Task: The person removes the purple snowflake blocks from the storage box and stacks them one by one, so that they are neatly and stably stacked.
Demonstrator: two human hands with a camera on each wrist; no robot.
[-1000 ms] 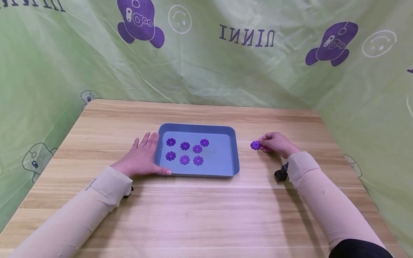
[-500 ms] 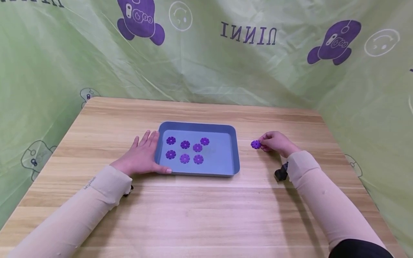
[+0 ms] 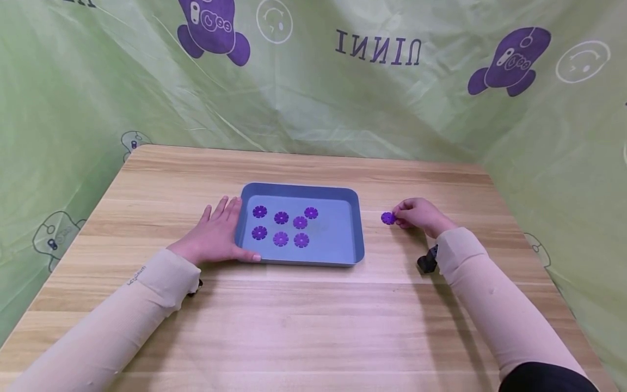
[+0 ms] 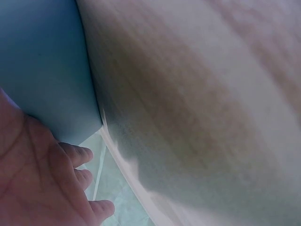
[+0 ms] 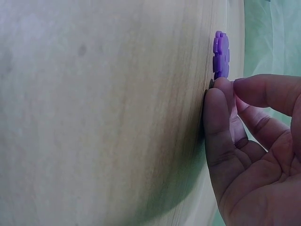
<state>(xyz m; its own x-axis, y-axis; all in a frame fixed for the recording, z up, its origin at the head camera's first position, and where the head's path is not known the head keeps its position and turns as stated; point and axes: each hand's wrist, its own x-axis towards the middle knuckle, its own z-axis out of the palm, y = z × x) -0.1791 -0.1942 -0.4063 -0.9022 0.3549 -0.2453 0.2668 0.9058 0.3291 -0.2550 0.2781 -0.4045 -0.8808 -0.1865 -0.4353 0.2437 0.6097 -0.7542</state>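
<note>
A blue rectangular tray lies on the table, with several purple notched snowflake discs flat in its left and middle part. At the tray's left side is my left hand, its fingers spread along the left wall and its thumb against the front rim. In the left wrist view the palm lies beside the tray's outer wall. To the right of the tray, my right hand pinches another purple snowflake disc between thumb and fingertips, low at the tabletop. The right wrist view shows this disc beyond the fingertips.
The wooden table reaches back to a green printed curtain, which also hangs at both sides. A black wrist camera sits under the right cuff, close above the table.
The scene has shifted slightly upward in the head view. Both hands, the tray and the snowflake discs keep their places relative to one another.
</note>
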